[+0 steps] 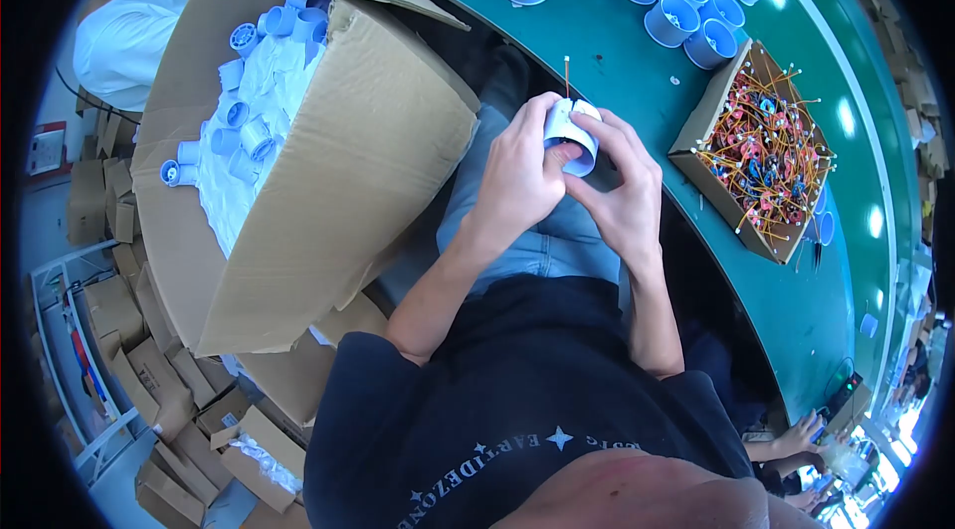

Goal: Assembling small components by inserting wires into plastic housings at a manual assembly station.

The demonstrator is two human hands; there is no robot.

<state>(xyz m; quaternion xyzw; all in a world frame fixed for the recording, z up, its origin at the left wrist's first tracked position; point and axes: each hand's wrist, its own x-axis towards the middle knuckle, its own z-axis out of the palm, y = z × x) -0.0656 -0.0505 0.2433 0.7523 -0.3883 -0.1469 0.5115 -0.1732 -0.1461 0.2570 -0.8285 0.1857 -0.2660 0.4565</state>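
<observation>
In front of my lap, both hands hold one pale blue-white plastic cup (580, 165), tilted so that its hollow side shows. My left hand (519, 181) is closed around its left side, one thumb reaching into the opening. On the other side, my right hand (627, 169) grips the rim with bent fingers. A thin orange wire (567, 79) with a small white plug sticks up from the cup's far end. What the fingers cover inside the cup is hidden.
Left of me stands a large cardboard box (328, 181) with blue cups (257, 139) on white plastic sheeting. On the green table (766, 300), a small carton (699, 116) holds wired red and blue parts (771, 156). Several cups (672, 20) stand beyond. Another person's hand (799, 437) shows lower right.
</observation>
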